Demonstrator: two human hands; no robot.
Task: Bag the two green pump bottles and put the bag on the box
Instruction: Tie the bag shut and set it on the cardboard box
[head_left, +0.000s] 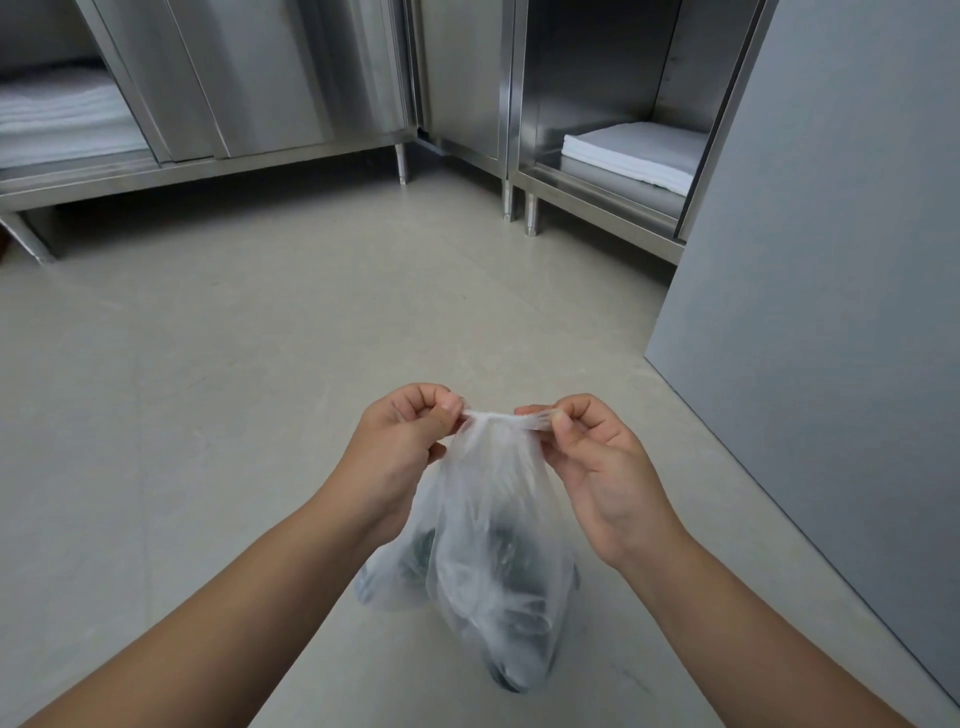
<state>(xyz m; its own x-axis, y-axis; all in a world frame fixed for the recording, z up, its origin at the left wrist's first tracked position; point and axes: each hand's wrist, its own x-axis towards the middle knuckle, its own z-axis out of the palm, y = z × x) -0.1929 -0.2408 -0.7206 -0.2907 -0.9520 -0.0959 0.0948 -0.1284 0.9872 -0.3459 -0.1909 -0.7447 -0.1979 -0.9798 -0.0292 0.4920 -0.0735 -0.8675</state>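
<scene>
The left hand (402, 441) and right hand (592, 457) each pinch the bag (493, 519) mouth, stretched thin. The bottles (519, 597) hang heavy inside; that film could tear or slip.

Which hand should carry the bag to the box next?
Either could; I'd lean right. Both the left hand and right hand pinch the top of the plastic bag equally, with the bottles' dark shapes hanging below. No box is in view, so neither hand is clearly closer.

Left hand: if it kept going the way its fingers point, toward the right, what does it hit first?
Most likely the right hand: the left hand faces it across the pinched top of the plastic bag. Depth unclear.
</scene>
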